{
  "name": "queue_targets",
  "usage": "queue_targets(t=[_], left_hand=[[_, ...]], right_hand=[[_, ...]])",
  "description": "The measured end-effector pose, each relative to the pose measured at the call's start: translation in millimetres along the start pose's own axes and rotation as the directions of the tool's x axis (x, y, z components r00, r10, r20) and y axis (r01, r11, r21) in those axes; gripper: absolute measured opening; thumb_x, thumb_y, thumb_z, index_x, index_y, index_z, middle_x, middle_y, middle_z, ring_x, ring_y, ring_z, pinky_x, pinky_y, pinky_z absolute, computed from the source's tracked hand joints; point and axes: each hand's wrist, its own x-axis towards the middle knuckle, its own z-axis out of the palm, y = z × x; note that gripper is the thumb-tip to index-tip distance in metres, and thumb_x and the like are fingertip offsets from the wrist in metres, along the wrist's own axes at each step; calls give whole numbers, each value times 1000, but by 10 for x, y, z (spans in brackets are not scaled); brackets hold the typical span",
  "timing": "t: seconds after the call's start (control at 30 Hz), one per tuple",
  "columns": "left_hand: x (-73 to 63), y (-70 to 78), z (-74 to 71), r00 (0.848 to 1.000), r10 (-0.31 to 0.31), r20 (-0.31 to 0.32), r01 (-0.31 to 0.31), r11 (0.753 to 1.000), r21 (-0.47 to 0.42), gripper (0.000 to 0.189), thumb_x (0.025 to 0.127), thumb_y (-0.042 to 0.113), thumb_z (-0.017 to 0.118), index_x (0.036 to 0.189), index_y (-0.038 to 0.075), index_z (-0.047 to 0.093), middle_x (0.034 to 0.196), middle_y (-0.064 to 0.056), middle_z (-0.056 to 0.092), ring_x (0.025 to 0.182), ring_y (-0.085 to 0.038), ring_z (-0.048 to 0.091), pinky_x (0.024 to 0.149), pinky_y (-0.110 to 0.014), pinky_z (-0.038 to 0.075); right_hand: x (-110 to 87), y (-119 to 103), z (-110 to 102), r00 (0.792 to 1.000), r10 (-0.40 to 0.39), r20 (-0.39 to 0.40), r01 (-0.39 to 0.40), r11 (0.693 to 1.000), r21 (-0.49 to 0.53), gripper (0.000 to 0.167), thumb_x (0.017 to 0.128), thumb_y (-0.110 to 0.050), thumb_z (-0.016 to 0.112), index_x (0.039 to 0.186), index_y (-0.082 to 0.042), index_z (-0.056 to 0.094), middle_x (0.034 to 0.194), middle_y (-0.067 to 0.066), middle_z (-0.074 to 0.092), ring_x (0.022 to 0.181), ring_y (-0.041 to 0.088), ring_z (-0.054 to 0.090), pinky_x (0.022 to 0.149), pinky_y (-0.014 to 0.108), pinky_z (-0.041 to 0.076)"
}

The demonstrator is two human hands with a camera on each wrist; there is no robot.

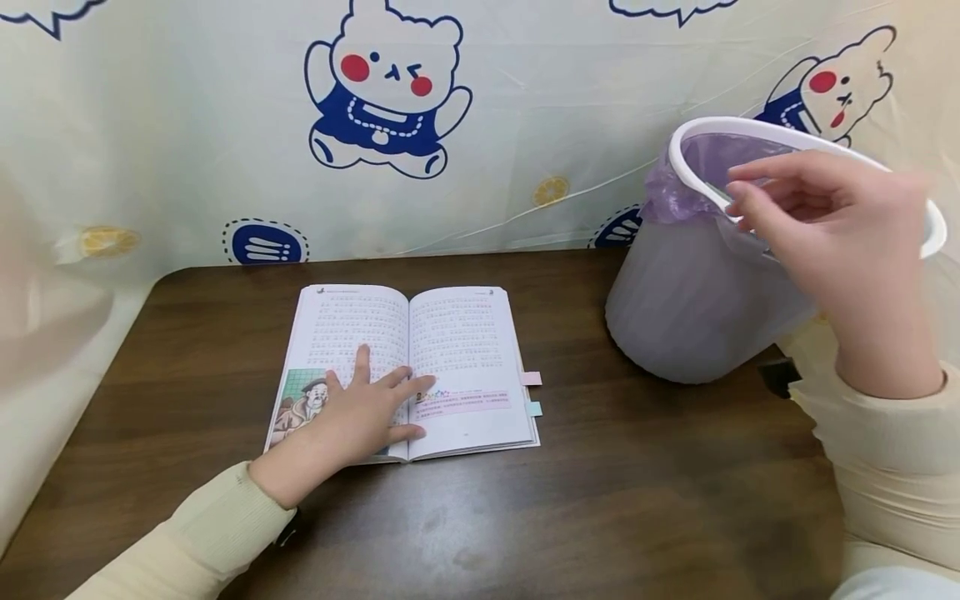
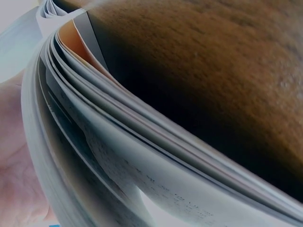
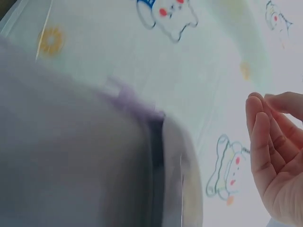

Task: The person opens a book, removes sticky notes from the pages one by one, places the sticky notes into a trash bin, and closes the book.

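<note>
An open book (image 1: 457, 333) with printed text lies on the table, an illustration at the lower left of its spread. My left hand (image 1: 363, 417) rests on it with fingers spread across the left page and the centre fold. In the left wrist view the curved page edges (image 2: 142, 123) fill much of the picture. A grey trash bin (image 1: 690, 292) stands to the right. My right hand (image 1: 847, 217) hovers over its rim, fingers loosely bent and the thumb near the fingertips. The right wrist view shows this hand (image 3: 279, 151) with nothing visible in it.
The bin has a white rim (image 1: 787, 129) and a purple liner bag (image 1: 671, 196) folded over it. Pink and blue tabs (image 1: 532, 378) stick out from the book's right edge. A curtain (image 1: 525, 108) with cartoon bears hangs behind the dark wooden table (image 1: 570, 500).
</note>
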Motion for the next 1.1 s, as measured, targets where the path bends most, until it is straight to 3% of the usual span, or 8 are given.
queue_targets(t=[0.17, 0.23, 0.47, 0.6, 0.7, 0.77, 0.9, 1.1], left_hand=[[15, 6, 6, 1000, -2, 10, 3, 1000, -4, 67, 91, 48, 75, 150, 25, 54, 152, -16, 51, 140, -71, 11, 91, -91, 18], [12, 7, 11, 1000, -3, 13, 3, 1000, -5, 67, 91, 48, 75, 151, 26, 54, 152, -16, 51, 140, -71, 11, 91, -91, 18], [5, 10, -2, 1000, 5, 12, -5, 1000, 1, 67, 91, 48, 75, 151, 25, 53, 152, -16, 51, 139, -71, 13, 90, -91, 19], [10, 7, -13, 1000, 5, 6, -5, 1000, -2, 68, 91, 48, 76, 151, 25, 53, 152, -17, 51, 139, -71, 13, 89, -91, 19], [4, -1, -15, 1000, 2, 5, -2, 1000, -7, 68, 91, 48, 75, 151, 25, 53, 153, -17, 50, 139, -71, 13, 90, -91, 19], [0, -6, -15, 1000, 2, 4, -2, 1000, -9, 68, 91, 48, 75, 151, 24, 53, 153, -17, 50, 139, -71, 12, 90, -91, 19], [-1, -7, -11, 1000, 5, 4, -5, 1000, -16, 68, 92, 48, 75, 152, 25, 52, 153, -16, 50, 139, -72, 12, 89, -91, 20], [0, -15, -3, 1000, 5, 5, -5, 1000, -25, 69, 92, 47, 74, 152, 25, 51, 153, -16, 49, 139, -72, 11, 89, -91, 19]], right_hand=[[-44, -57, 211, 990, -110, 85, 114, 992, -48, 12, 85, 4, 79, 97, 7, 79, 81, -29, 67, 65, -8, 64, 65, 8, 49], [-99, -44, 328, 988, -95, 118, 100, 994, -34, 11, 84, 4, 80, 95, 3, 80, 81, -27, 69, 65, -8, 63, 64, 8, 49], [-313, 148, 739, 959, -28, 281, 28, 1000, 3, 10, 86, 1, 81, 96, -2, 81, 81, 5, 76, 66, -7, 63, 64, 10, 49], [-381, 290, 964, 925, 17, 379, -24, 1000, 15, 7, 89, -3, 79, 96, -5, 81, 79, 1, 76, 66, 3, 65, 65, 13, 49], [-442, 389, 1154, 877, 73, 474, -82, 997, -3, 7, 91, -8, 78, 97, -8, 81, 82, 0, 76, 70, 10, 67, 67, 19, 51], [-491, 461, 1283, 832, 114, 542, -120, 992, -25, 9, 91, -11, 78, 100, -8, 80, 85, 0, 76, 73, 13, 68, 69, 25, 52], [-615, 614, 1524, 723, 201, 661, -195, 977, -84, 14, 92, -14, 78, 104, -6, 79, 90, 3, 75, 79, 18, 66, 72, 35, 54], [-845, 811, 1784, 570, 251, 782, -200, 966, -164, 14, 92, -13, 78, 103, -4, 79, 94, 3, 76, 82, 16, 68, 76, 35, 57]])
